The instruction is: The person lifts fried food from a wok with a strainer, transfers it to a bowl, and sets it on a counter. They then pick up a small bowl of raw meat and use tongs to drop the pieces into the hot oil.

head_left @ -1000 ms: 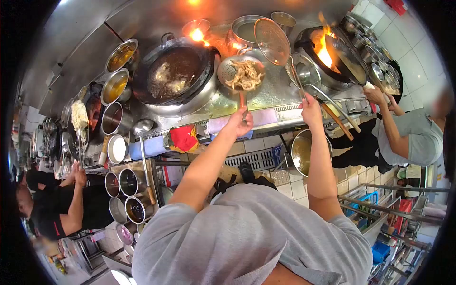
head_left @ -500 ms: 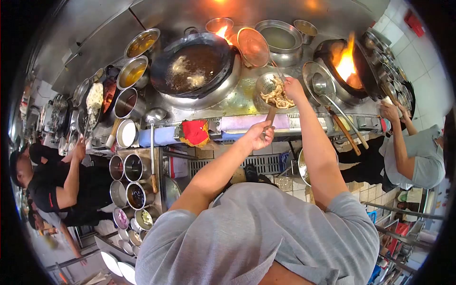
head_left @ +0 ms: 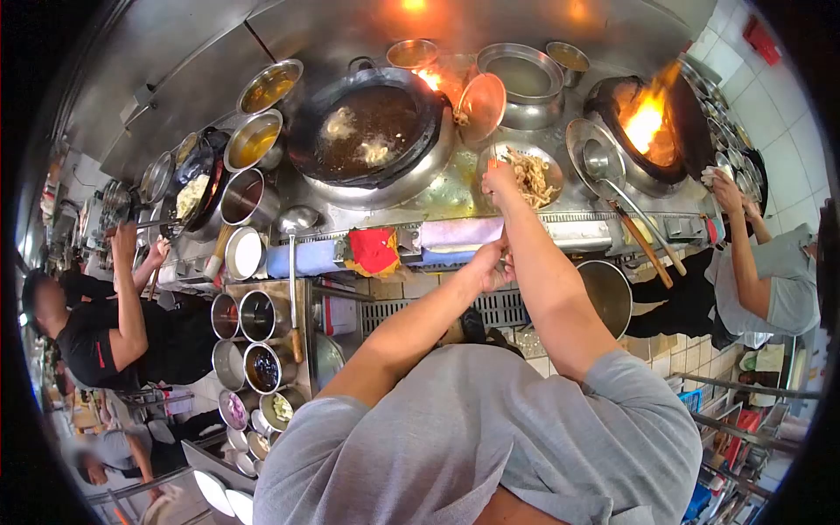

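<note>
My left hand (head_left: 494, 265) is closed round the wooden handle of a round metal skimmer (head_left: 555, 157), the handle mostly hidden by my right forearm. Browned fried pieces (head_left: 530, 178) lie in the skimmer. Closed as well, my right hand (head_left: 500, 180) grips the thin handle of a round strainer (head_left: 482, 107). The strainer stands tilted above the counter, lit orange, with a few pieces at its left edge. To its left, a large black wok (head_left: 372, 122) holds dark oil with pale pieces floating in it.
Flames (head_left: 647, 127) rise from a burner at right. A ladle (head_left: 602, 160) rests in a pan near it. Pots of sauces (head_left: 264, 367) stand at lower left. Co-workers (head_left: 122, 337) stand at left, another person (head_left: 761, 284) at right.
My right hand has moved left and slightly down, and the strainer has turned more edge-on. The skimmer has shifted right. The left co-worker's arms have moved, and the right flame leans right.
</note>
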Available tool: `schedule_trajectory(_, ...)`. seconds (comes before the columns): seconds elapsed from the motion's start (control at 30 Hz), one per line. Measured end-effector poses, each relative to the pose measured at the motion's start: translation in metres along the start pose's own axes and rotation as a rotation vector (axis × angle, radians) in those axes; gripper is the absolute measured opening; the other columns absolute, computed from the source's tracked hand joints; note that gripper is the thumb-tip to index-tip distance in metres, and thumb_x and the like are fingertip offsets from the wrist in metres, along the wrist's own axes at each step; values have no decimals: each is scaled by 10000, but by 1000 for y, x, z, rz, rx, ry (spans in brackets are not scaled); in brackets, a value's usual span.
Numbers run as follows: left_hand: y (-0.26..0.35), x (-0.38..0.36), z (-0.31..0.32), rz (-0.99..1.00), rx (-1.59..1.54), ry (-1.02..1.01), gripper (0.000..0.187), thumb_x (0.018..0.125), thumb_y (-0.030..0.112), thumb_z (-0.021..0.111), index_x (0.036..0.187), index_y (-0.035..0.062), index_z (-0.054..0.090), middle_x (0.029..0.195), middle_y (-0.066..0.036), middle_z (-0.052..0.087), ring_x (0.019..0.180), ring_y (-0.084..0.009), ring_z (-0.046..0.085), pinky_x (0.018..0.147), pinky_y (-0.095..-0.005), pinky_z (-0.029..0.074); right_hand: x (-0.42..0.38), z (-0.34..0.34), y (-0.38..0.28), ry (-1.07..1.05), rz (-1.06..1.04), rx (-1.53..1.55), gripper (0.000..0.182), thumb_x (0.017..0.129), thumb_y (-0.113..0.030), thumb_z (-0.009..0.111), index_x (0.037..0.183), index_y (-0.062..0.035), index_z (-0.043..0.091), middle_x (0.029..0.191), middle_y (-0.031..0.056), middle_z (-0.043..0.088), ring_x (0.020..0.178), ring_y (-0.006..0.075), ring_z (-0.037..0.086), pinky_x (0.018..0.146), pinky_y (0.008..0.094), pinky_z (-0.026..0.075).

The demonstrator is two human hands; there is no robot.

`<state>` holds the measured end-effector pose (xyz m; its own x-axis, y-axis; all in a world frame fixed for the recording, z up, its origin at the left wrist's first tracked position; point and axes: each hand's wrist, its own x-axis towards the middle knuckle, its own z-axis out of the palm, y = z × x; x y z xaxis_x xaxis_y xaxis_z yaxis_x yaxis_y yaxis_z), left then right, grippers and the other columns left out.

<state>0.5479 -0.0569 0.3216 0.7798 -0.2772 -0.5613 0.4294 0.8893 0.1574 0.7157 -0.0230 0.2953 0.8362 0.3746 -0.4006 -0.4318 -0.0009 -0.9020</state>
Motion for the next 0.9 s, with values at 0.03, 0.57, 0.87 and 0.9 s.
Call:
schedule_trajectory(0.03,-2,-3,1,8,-10,-2,271,933,260,342,762,100,480,545,60,439,421,-28,397,370,-167,310,-9,-4,0,-4,-9,2,101,780,12,390,747,-81,414,496,20,352,370,124,330,307,272,214)
schedule_trajectory(0.57,77,51,-48,80,-116,-11,277,906,308,396,833,43,424,618,-24,474,474,-95,452,413,-213,411,-143,-119,-61,34,8,135,260,863,-44,406,1119,-82,430,687,44,474,432,68,354,341,192,268)
schedule_trajectory(0.87,46,-2,-87,92,110,115,311,915,350,366,1018,73,463,795,-52,567,601,-110,529,522,-229,465,-167,-88,-101,50,-305,-368,238,884,-71,349,1085,-40,470,741,34,501,438,60,390,358,200,316)
schedule_trajectory(0.9,35,-18,-94,69,221,87,317,911,350,379,1059,88,478,814,-39,577,611,-101,531,532,-225,461,-168,-71,-109,16,-303,-367,221,878,-71,355,1058,-35,480,743,34,503,438,57,397,357,198,310)
